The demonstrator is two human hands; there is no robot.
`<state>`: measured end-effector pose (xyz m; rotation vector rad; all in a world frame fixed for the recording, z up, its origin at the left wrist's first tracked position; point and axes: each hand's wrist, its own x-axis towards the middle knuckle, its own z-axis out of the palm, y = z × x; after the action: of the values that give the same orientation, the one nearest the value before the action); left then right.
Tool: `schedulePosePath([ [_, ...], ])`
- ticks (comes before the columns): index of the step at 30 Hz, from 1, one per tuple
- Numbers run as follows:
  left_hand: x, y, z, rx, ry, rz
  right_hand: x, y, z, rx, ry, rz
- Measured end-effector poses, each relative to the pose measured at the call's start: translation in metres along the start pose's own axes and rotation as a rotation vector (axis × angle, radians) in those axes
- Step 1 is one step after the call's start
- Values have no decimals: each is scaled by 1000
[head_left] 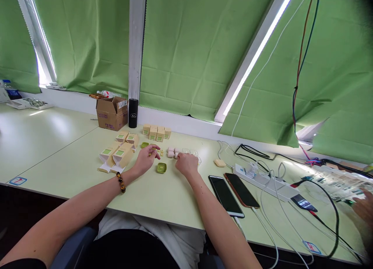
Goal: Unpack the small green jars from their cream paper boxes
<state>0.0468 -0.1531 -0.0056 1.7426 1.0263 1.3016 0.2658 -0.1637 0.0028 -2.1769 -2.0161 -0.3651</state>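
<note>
My left hand (145, 160) hovers over the table with its fingers apart, beside small yellow pieces (161, 152) and a green square case (144, 145) partly behind it. My right hand (187, 164) is closed, knuckles up, next to a cluster of pale pink rounded pieces (170, 152). Its fingertips are hidden, so what it holds or touches cannot be made out. Between the hands lies an open green square tray (161, 168). Clear plastic pieces (190, 151) lie just beyond my right hand.
Open tan cartons (122, 154) lie left; several closed small boxes (153, 133) stand behind. A cardboard box (112, 115) and black tumbler (133, 113) are at the wall. Right are phones (226, 195), a power strip (264, 183), cables and another person's hand (364, 206).
</note>
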Motion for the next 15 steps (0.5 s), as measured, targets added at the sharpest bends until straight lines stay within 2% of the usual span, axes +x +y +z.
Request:
schedulePosePath([
  [3, -1, 1, -3, 163, -49, 126, -4, -1, -2, 32, 86, -15],
  [6, -5, 4, -5, 386, -204, 256, -6, -3, -2, 59, 147, -30],
  [10, -11, 5, -3, 627, -384, 290, -8, -6, 0, 87, 160, -53],
  [15, -13, -2, -1, 737, -432, 321, -9, -9, 2, 95, 167, -68],
])
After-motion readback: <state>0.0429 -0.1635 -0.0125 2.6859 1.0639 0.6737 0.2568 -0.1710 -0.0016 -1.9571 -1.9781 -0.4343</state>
